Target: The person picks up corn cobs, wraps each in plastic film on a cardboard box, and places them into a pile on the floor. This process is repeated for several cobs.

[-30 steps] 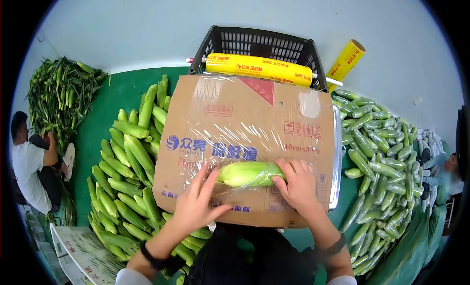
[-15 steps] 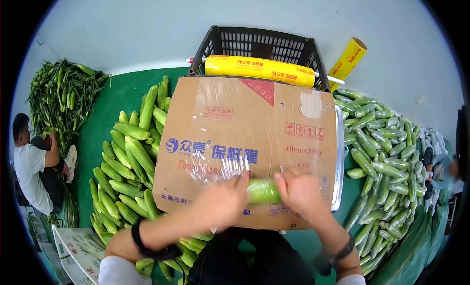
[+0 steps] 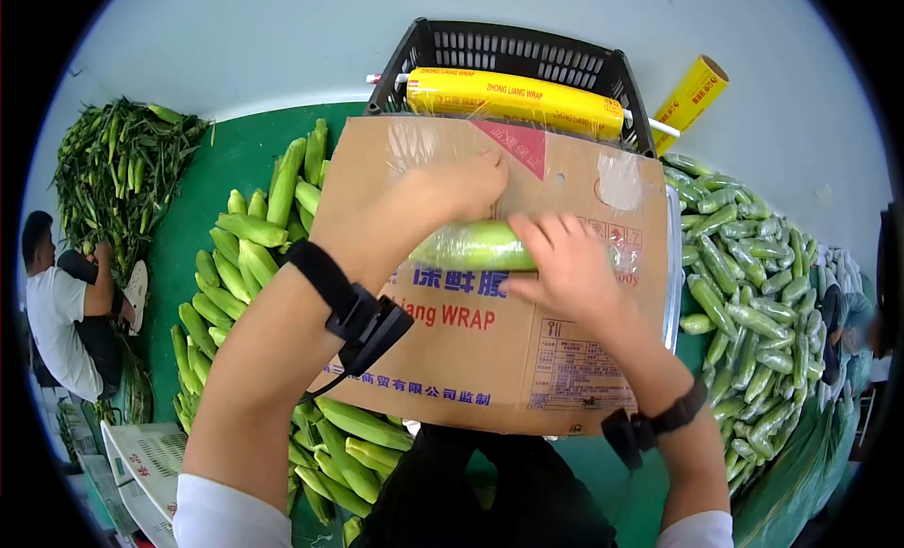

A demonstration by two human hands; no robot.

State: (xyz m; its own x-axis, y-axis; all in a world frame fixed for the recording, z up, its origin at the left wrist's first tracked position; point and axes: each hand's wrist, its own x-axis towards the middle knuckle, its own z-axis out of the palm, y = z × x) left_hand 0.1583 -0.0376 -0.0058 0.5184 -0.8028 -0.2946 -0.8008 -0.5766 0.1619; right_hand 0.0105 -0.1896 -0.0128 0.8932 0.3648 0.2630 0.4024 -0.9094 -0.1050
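A green ear of corn (image 3: 476, 247), still in its husk and shiny with clear film, lies crosswise on a flattened cardboard sheet (image 3: 424, 346). My right hand (image 3: 570, 265) is closed over the corn's right end, fingers above and thumb below. Just beyond the ear, my left hand (image 3: 461, 185) reaches across with bent fingers, apparently pinching the cling film (image 3: 414, 145) spread over the cardboard; its fingertips are partly hidden. Behind the cardboard, a yellow film roll (image 3: 513, 98) on a white rod rests across a black plastic crate (image 3: 523, 51).
Unwrapped corn (image 3: 358, 444) is heaped at the left, film-wrapped ears (image 3: 753, 313) at the right. A yellow tube (image 3: 692, 101) leans on the wall. At far left a person (image 3: 66, 308) sits by a leafy pile (image 3: 122, 181). A white crate (image 3: 151, 463) stands lower left.
Both hands and the corn have moved forward over the cardboard. My left hand has left the corn's end and gone beyond it, while my right hand stays on the ear.
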